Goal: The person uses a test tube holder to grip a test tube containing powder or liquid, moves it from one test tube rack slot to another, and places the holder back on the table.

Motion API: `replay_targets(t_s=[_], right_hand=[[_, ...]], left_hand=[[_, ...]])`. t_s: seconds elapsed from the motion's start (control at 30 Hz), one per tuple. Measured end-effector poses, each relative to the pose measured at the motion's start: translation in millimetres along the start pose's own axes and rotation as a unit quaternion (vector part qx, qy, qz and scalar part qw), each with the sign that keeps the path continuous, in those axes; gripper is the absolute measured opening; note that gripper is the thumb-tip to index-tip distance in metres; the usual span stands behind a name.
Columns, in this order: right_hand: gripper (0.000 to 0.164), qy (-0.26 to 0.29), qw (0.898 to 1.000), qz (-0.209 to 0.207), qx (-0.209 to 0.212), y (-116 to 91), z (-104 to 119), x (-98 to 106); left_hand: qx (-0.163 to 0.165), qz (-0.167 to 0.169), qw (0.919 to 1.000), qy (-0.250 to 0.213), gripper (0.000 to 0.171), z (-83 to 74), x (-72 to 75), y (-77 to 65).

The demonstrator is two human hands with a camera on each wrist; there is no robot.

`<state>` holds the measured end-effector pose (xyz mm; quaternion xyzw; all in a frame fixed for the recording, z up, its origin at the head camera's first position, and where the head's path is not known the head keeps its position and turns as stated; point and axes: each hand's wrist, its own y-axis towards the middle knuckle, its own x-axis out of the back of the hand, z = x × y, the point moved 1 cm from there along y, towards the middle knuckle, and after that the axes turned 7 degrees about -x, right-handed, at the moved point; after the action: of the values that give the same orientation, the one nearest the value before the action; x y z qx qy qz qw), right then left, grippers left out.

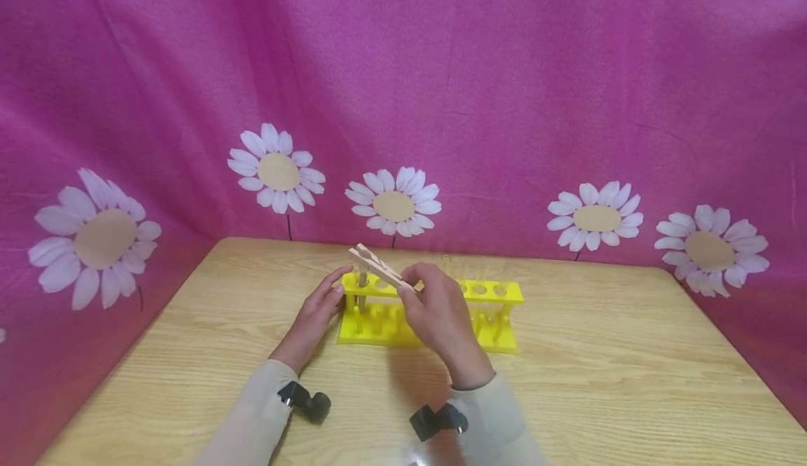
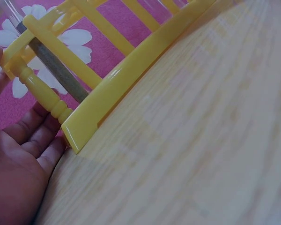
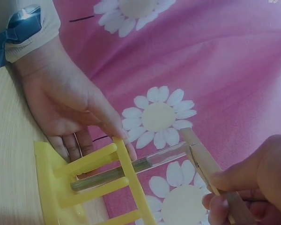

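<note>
On the table a yellow test tube rack (image 1: 378, 338) stands upright. My left hand (image 1: 315, 315) holds its left end, with thumb and forefinger at the top bar and the other fingers behind the end post (image 2: 40, 91). A glass test tube (image 3: 100, 179) with murky grey-green contents stands in the leftmost hole. My right hand (image 1: 441, 312) grips a wooden test tube holder (image 1: 381, 268) by its handle. In the right wrist view the holder's jaws are at the tube's upper end; I cannot tell whether they clamp it.
Several clear test tubes (image 1: 501, 273) stand in the rack's right part, partly hidden behind my right hand. Below is a wood-grain table (image 1: 605, 354). A pink cloth (image 1: 492, 101) with large white daisies hangs behind and along the sides.
</note>
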<state>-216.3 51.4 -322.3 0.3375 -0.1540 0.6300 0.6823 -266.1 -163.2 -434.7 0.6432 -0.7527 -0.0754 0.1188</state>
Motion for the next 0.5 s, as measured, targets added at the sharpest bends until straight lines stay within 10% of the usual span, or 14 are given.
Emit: replay_targets(t_s=[0.5], right_hand=[[0.006, 0.036, 0.999, -0.004, -0.007, -1.0, 3.2, 4.6]], left_hand=[[-0.001, 0.006, 1.0, -0.003, 0.044, -3.1, -0.1, -0.9]])
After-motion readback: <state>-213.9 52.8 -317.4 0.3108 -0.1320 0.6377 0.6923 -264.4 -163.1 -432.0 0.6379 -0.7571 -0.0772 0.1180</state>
